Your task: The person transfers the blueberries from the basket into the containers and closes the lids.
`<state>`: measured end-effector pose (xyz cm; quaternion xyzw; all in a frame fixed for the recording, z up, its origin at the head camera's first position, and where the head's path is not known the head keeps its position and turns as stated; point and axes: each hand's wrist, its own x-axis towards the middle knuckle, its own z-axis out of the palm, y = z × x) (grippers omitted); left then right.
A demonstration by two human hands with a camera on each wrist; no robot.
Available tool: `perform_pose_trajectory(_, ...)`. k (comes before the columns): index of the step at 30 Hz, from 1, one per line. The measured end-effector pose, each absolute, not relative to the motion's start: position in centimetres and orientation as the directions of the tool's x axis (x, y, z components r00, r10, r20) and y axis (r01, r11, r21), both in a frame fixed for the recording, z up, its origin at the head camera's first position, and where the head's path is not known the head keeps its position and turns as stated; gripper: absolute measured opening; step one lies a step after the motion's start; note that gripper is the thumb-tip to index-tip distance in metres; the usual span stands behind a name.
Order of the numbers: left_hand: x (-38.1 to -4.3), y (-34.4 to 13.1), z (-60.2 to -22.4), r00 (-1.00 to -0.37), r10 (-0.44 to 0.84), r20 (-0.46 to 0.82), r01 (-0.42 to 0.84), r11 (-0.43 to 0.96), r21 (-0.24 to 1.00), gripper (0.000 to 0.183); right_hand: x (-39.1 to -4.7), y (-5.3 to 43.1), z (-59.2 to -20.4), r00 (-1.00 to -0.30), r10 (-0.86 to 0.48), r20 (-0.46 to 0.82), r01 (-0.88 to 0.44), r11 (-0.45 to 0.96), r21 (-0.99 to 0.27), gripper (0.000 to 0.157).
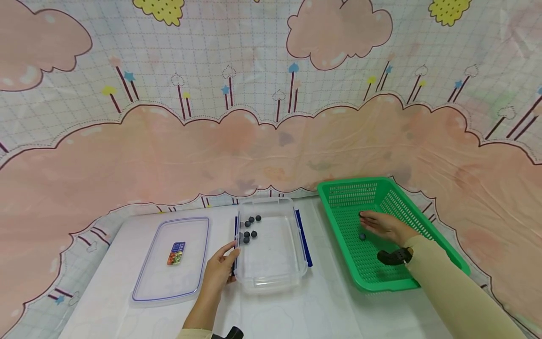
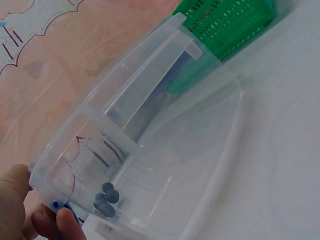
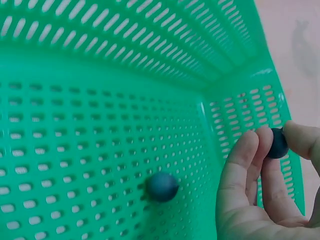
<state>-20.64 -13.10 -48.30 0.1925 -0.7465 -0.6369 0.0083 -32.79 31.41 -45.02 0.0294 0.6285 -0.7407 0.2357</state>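
My right hand (image 1: 387,227) is over the green basket (image 1: 338,230), pinching a blueberry (image 3: 278,143) between thumb and fingertips. One more blueberry (image 3: 162,187) lies on the basket's perforated floor, below the hand. On the table's middle stands a clear plastic container (image 1: 275,278) without its lid, blue clips hanging at both sides. My left hand (image 1: 220,268) grips its left wall, thumb at the rim and fingers by the clip. Several blueberries (image 2: 106,200) sit inside the container, gathered along the left side.
A clear lid (image 1: 156,282) with a blue seal and a colourful label (image 1: 176,253) lies flat on the white table (image 1: 110,282), left of the container. Behind the table hangs a patterned cloth (image 1: 271,155).
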Motion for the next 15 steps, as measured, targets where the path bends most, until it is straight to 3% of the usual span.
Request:
perform_pose_trajectory(5,-20.6,-13.1,-48.2,-0.927,-0.295,-0.232,-0.277,0.121,0.953,0.046,-32.3,30.6,-44.2,-0.883,-0.332,-0.33,0.392,-0.137,-0.91,0.018)
perform_pose_trajectory(9,-20.7,-13.1,-48.2,-0.924,-0.3,-0.236,-0.284,0.129,0.95,0.046,-32.1,29.8,-43.8,-0.876,-0.36,-0.321,0.383,-0.116,-0.916,0.049)
perform_pose_trajectory(15,-20.7,-13.1,-48.2,-0.924,-0.299,-0.237,-0.287,0.133,0.949,0.045,-32.0,28.2,-43.1,-0.865,-0.399,-0.305,0.362,-0.075,-0.929,0.062)
